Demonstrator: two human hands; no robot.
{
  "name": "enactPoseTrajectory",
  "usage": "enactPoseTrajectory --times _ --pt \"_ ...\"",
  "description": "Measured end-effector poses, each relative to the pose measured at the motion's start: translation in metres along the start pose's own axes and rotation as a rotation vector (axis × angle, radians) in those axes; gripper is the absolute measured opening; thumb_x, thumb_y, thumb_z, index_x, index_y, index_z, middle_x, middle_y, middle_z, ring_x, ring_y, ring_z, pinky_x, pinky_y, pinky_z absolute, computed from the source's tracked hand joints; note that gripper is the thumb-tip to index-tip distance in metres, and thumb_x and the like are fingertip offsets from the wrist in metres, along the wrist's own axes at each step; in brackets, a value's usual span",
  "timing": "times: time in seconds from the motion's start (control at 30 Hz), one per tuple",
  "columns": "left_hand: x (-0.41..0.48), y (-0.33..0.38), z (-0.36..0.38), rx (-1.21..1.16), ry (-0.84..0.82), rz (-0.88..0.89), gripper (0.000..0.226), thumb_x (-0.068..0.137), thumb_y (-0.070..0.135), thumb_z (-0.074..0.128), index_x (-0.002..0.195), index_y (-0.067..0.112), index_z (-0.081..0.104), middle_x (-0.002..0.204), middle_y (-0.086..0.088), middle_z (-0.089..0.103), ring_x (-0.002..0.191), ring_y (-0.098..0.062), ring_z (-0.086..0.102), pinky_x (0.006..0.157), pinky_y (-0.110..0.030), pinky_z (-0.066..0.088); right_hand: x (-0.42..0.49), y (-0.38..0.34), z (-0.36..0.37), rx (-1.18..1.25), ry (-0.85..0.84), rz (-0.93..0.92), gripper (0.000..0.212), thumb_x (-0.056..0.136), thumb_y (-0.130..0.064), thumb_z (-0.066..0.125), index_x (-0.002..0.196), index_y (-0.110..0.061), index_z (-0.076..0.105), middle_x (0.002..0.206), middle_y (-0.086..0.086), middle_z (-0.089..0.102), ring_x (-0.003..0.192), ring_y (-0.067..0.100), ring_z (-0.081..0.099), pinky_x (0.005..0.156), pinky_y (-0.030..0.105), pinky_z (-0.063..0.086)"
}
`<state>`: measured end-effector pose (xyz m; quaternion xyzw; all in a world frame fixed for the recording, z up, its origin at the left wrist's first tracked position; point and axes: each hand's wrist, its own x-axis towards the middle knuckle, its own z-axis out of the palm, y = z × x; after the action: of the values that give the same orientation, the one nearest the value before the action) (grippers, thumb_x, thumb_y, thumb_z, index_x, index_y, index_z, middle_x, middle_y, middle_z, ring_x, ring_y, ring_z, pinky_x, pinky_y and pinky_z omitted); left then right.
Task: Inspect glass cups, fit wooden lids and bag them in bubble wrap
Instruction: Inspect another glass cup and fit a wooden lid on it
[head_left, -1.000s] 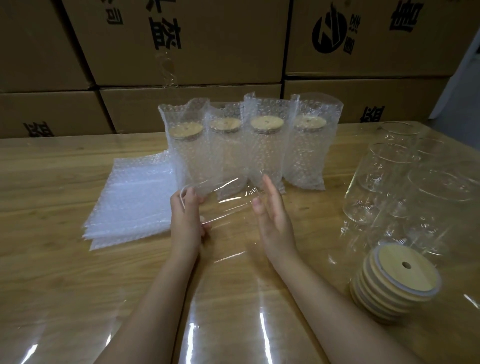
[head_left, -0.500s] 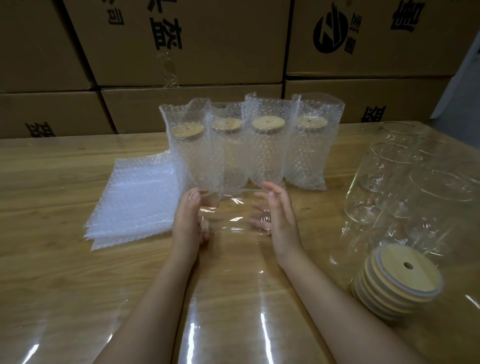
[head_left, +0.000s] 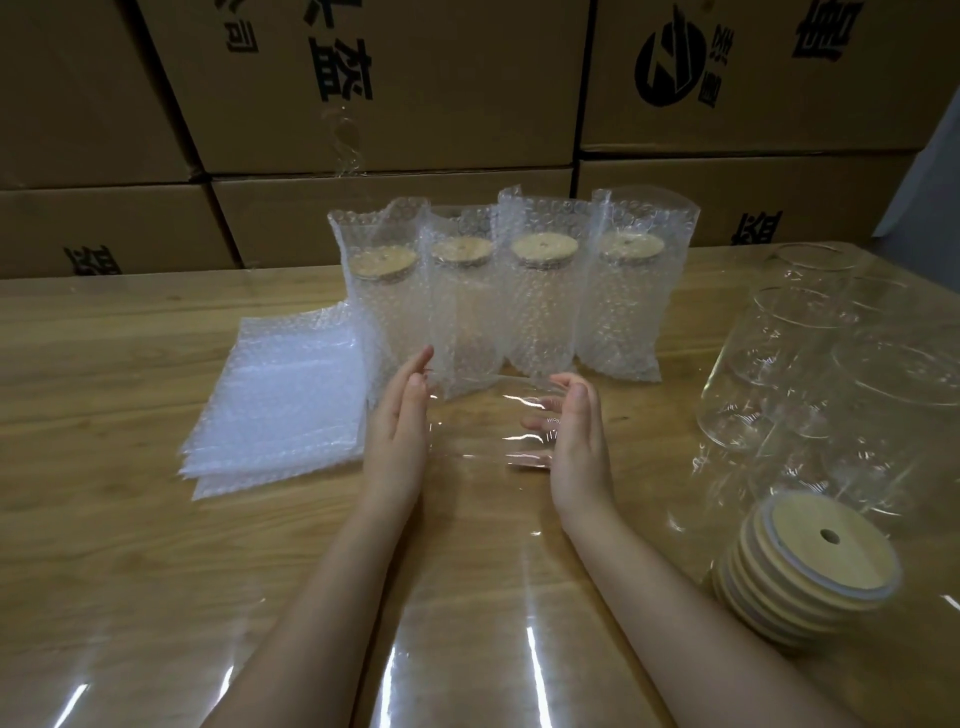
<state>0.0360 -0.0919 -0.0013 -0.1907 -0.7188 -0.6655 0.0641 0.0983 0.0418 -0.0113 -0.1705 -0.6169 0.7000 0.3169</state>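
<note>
Glass, clear and hard to make out, is the thing in hand: a bare glass cup (head_left: 485, 421) lies on its side between the two palms, low over the counter (head_left: 104, 395), its outline shown mostly by bright glints. The left hand (head_left: 397, 434) presses flat against one end with fingers straight and spread upward; the right hand (head_left: 576, 439) cups the other end with fingers curled round it. Both hands are opened wide, holding by palm pressure and not by a closed grasp. I judge this to be the inspection step, with no lid on the cup yet.

The main risk is a slip. A smooth cup held only between flat palms could drop to the counter if the pressure eases, and it could then roll. Turning it for inspection could also swing it into the bagged cups (head_left: 511, 291), four of them standing in a row just beyond the fingertips, each with a wooden lid inside its bubble wrap; a knock could topple them.

A stack of bubble wrap bags (head_left: 283, 395) lies flat just left of the left hand, in easy reach. The stack of wooden lids (head_left: 808, 574) sits near the right forearm, so a careless elbow might shift it. More empty glass cups (head_left: 810, 364) crowd the right side, close enough that a wide reach for a lid could clip them. Cardboard boxes (head_left: 415, 88) wall off the back.
</note>
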Motion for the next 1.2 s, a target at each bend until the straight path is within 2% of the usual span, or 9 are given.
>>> enactPoseTrajectory --times 0.13,0.3,0.4,0.47,0.63,0.77,0.9,1.0,1.2 --pt "-0.009 0.001 0.009 0.112 0.097 0.189 0.040 0.100 0.037 0.031 0.139 0.029 0.039 0.142 0.011 0.046 0.132 -0.002 0.042 0.110 -0.021 0.034 0.001 -0.002 0.000 0.034 0.096 0.033 0.030 0.105 -0.030 0.023 0.097 -0.035 0.052 0.097 0.001 0.056 0.087 0.022 0.056 0.078 0.062 0.053" --pt "-0.012 -0.005 0.013 0.210 -0.018 0.222 0.047 0.097 0.036 0.037 0.143 0.032 0.024 0.149 0.004 0.041 0.134 0.005 0.036 0.111 -0.016 0.029 0.009 0.000 -0.003 0.124 0.216 0.114 0.027 0.104 -0.031 0.027 0.095 -0.035 0.052 0.092 -0.001 0.055 0.082 0.022 0.057 0.084 0.067 0.048" --pt "-0.010 -0.010 0.012 0.179 -0.004 0.161 0.050 0.095 0.039 0.040 0.143 0.029 0.031 0.141 0.014 0.044 0.122 0.024 0.035 0.102 -0.002 0.028 0.008 0.000 -0.003 0.087 0.216 0.083 0.027 0.104 -0.032 0.028 0.096 -0.037 0.053 0.092 -0.003 0.055 0.080 0.018 0.057 0.085 0.066 0.047" --pt "-0.008 -0.013 0.011 0.044 -0.020 0.047 0.044 0.094 0.042 0.043 0.135 0.030 0.046 0.138 0.012 0.051 0.119 0.011 0.049 0.103 -0.017 0.038 0.007 0.000 -0.002 0.078 0.197 0.080 0.029 0.105 -0.031 0.027 0.095 -0.037 0.053 0.091 -0.005 0.054 0.079 0.016 0.056 0.084 0.066 0.047" --pt "0.003 -0.007 0.007 -0.353 -0.060 -0.244 0.024 0.095 0.034 0.050 0.119 0.030 0.050 0.117 0.000 0.067 0.084 -0.027 0.073 0.068 -0.037 0.058 0.006 -0.004 0.000 0.074 0.118 0.095 0.031 0.105 -0.032 0.025 0.097 -0.033 0.054 0.094 -0.002 0.055 0.080 0.017 0.058 0.075 0.067 0.051" --pt "0.007 -0.005 0.003 -0.466 0.027 -0.331 0.047 0.086 0.044 0.051 0.127 0.021 0.051 0.098 0.007 0.072 0.075 -0.014 0.072 0.062 -0.027 0.058 -0.002 -0.002 0.000 0.015 0.015 -0.008 0.023 0.104 -0.032 0.033 0.099 -0.035 0.055 0.099 -0.001 0.056 0.089 0.018 0.059 0.063 0.046 0.059" --pt "0.003 -0.004 0.006 -0.244 0.131 -0.211 0.042 0.105 0.033 0.029 0.135 0.017 0.051 0.129 0.004 0.061 0.110 -0.009 0.062 0.082 -0.020 0.053 -0.006 -0.001 0.000 -0.013 -0.007 -0.109 0.016 0.092 -0.042 0.042 0.101 -0.034 0.052 0.097 -0.002 0.056 0.080 0.006 0.056 0.062 0.029 0.054" --pt "-0.004 -0.008 0.005 -0.075 0.126 -0.028 0.041 0.106 0.024 0.030 0.138 0.009 0.050 0.137 -0.004 0.056 0.122 -0.007 0.053 0.102 -0.023 0.044 -0.007 0.001 0.000 -0.062 0.024 -0.139 0.020 0.089 -0.043 0.039 0.103 -0.034 0.050 0.103 -0.001 0.055 0.085 0.004 0.055 0.072 0.038 0.055" --pt "-0.011 -0.006 0.011 0.285 0.060 0.438 0.036 0.093 0.001 0.046 0.127 0.000 0.057 0.144 -0.012 0.046 0.133 -0.009 0.041 0.108 -0.014 0.030 0.006 0.004 -0.004 -0.005 0.179 0.023 0.016 0.100 -0.041 0.036 0.098 -0.035 0.051 0.093 -0.008 0.057 0.091 0.020 0.058 0.089 0.057 0.049"
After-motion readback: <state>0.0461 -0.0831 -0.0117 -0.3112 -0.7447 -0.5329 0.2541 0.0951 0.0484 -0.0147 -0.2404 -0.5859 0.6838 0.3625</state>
